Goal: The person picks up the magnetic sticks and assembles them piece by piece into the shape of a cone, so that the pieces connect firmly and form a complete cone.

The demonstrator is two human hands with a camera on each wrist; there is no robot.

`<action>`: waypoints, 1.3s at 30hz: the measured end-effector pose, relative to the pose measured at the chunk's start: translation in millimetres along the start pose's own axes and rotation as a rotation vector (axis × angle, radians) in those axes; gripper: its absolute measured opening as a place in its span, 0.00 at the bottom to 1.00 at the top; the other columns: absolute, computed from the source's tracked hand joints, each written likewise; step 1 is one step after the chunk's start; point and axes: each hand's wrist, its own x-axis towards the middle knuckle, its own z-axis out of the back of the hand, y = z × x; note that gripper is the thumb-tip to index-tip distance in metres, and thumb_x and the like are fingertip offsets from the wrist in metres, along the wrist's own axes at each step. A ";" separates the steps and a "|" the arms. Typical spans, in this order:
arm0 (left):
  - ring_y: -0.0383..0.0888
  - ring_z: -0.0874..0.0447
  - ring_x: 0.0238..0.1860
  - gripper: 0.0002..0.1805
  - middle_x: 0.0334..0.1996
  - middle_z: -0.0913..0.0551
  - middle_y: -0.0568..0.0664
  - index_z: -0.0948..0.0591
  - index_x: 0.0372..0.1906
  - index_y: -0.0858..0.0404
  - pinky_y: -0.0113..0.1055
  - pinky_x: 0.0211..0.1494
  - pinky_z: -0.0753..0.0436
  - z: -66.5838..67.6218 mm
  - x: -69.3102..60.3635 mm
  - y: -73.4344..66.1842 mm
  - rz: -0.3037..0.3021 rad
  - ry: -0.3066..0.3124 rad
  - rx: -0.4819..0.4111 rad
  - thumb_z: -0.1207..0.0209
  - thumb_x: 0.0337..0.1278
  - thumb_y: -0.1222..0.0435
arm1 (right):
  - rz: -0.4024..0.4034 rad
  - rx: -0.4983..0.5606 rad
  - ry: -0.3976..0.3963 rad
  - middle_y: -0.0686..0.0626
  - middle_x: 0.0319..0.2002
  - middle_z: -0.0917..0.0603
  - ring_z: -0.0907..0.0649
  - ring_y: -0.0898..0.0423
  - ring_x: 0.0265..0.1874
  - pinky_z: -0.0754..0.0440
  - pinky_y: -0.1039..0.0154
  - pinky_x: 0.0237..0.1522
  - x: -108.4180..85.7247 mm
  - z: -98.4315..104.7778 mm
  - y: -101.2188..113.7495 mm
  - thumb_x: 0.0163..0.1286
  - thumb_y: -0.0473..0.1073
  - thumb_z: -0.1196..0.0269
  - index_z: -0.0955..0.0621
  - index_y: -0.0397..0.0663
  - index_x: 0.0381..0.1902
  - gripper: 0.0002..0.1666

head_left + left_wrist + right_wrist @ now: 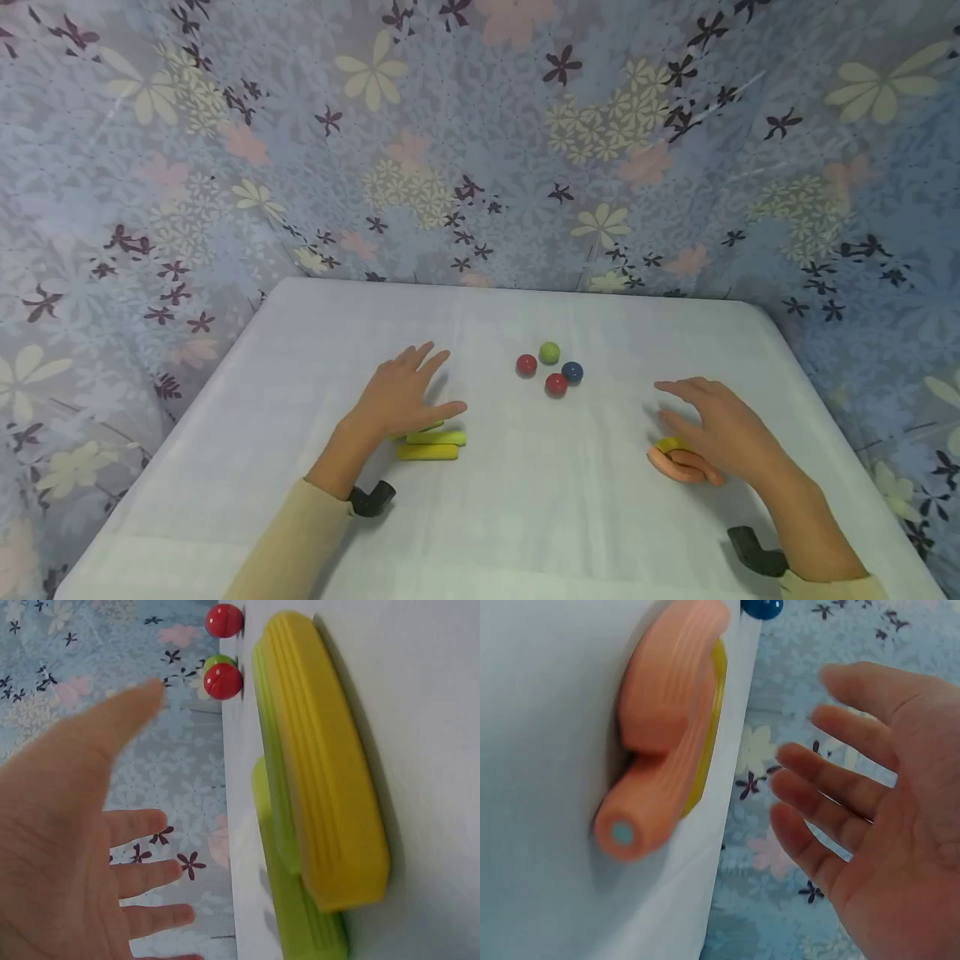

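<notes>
Yellow stick (427, 452), near green stick (437, 437) and far green stick (304, 919) lie just below my left thumb, at about 5 o'clock from the middle of my left hand (393, 400). My fingers there are straight and spread, the thumb held well out, and they grip nothing; the left wrist view shows a gap between them and the sticks.

My right hand (720, 429) hovers too, its fingers apart and slightly bent, pinching nothing. Two orange curved pieces (667, 697) lie at about 8 o'clock from its middle, overlapping, with a yellow curved piece (670, 443) along their 12 o'clock side.

As I judge it, a grasp on my left would turn on how the sticks lie: the yellow and near green ones run side by side from 9 to 3 o'clock, much as my left thumb points, so I would want fingers on their 12 o'clock side and thumb at 6. The far green stick is partly hidden by my hand and seems a little aslant. My left hand is clearly the nearer to the sticks, my right to the curved pieces.

Farther out, between my hands, sit two red balls (556, 384), a green ball (550, 352) and a blue ball (572, 372), roughly toward 3 o'clock from my left hand. White cloth covers the counter (510, 517); floral fabric (465, 125) hangs beyond its 12 o'clock edge.
</notes>
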 end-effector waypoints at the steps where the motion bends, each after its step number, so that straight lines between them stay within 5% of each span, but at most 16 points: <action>1: 0.54 0.44 0.70 0.49 0.73 0.42 0.51 0.40 0.74 0.49 0.57 0.66 0.39 -0.6 0.8 -1.4 -0.008 -0.004 -0.012 0.56 0.51 0.26 | 0.001 0.005 0.013 0.40 0.58 0.26 0.28 0.38 0.56 0.30 0.34 0.48 -1.3 -0.6 -3.0 0.70 0.56 0.41 0.25 0.51 0.63 0.28; 7: 0.50 0.32 0.63 0.34 0.65 0.30 0.49 0.29 0.66 0.52 0.48 0.61 0.29 -3.6 9.4 -14.3 -0.071 -0.056 -0.092 0.45 0.59 0.39 | -0.010 0.047 0.118 0.46 0.50 0.21 0.21 0.46 0.45 0.22 0.46 0.40 -6.6 -2.5 -18.3 0.65 0.49 0.35 0.20 0.50 0.57 0.23; 14: 0.47 0.29 0.61 0.29 0.61 0.26 0.48 0.26 0.63 0.52 0.46 0.60 0.28 -1.2 23.7 -40.2 -0.128 -0.049 -0.165 0.43 0.61 0.44 | -0.072 0.175 0.201 0.52 0.41 0.21 0.23 0.55 0.36 0.23 0.59 0.28 -9.8 -6.4 -28.1 0.63 0.57 0.34 0.18 0.51 0.52 0.24; 26: 0.40 0.25 0.54 0.26 0.54 0.21 0.46 0.24 0.60 0.56 0.38 0.57 0.25 -6.2 60.2 -94.0 -0.310 -0.042 -0.252 0.41 0.61 0.48 | -0.100 0.245 0.192 0.52 0.37 0.22 0.24 0.55 0.32 0.23 0.61 0.26 -11.9 -10.9 -31.5 0.64 0.57 0.35 0.18 0.48 0.50 0.23; 34: 0.42 0.24 0.53 0.22 0.55 0.24 0.48 0.24 0.59 0.56 0.36 0.53 0.23 -19.2 74.5 -118.8 -0.335 -0.073 -0.184 0.40 0.61 0.54 | -0.093 0.233 0.196 0.52 0.44 0.21 0.22 0.53 0.40 0.23 0.58 0.34 -10.7 -9.5 -32.9 0.68 0.55 0.38 0.18 0.50 0.53 0.21; 39: 0.40 0.24 0.54 0.24 0.59 0.26 0.46 0.24 0.60 0.53 0.36 0.55 0.24 -27.1 74.5 -123.0 -0.311 -0.048 -0.238 0.39 0.60 0.53 | -0.081 0.269 0.188 0.52 0.44 0.22 0.23 0.55 0.39 0.23 0.59 0.33 -13.6 -14.2 -34.8 0.69 0.54 0.39 0.18 0.50 0.52 0.19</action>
